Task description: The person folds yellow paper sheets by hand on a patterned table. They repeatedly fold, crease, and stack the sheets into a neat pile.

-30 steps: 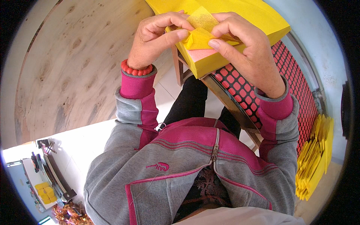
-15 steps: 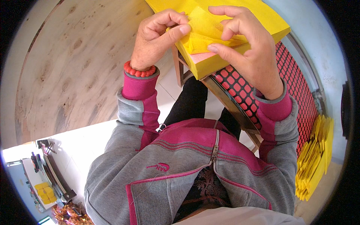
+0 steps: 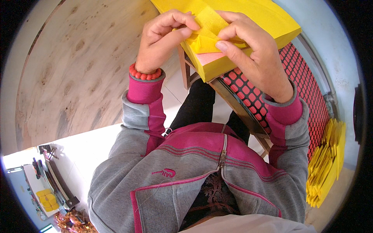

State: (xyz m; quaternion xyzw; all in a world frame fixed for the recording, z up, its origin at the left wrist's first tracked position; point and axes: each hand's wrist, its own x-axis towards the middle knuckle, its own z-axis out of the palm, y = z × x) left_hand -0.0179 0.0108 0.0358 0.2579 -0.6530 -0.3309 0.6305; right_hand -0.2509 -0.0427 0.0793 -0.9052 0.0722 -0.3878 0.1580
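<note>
A thick stack of yellow sheets (image 3: 268,21) lies at the top of the view, with a pinkish patch on its near corner. Over that corner, a thin yellow sheet (image 3: 208,23) is partly folded. My left hand (image 3: 159,39), with a red bead bracelet at the wrist, pinches the sheet's left side between thumb and fingers. On the other side, my right hand (image 3: 254,50) has its thumb and index finger closed on the sheet's folded edge. Its remaining fingers curl over the stack.
The stack rests on a wooden-framed seat with a red-and-black grid cover (image 3: 307,89). A bundle of folded yellow pieces (image 3: 326,163) stands at the lower right beside a pale wall. To the left is a large wooden board (image 3: 77,77); cluttered items sit at lower left.
My right thumb and fingers, spread apart before, have closed on the folded sheet. My left fingers have shifted slightly right, and the fold between the hands has changed shape.
</note>
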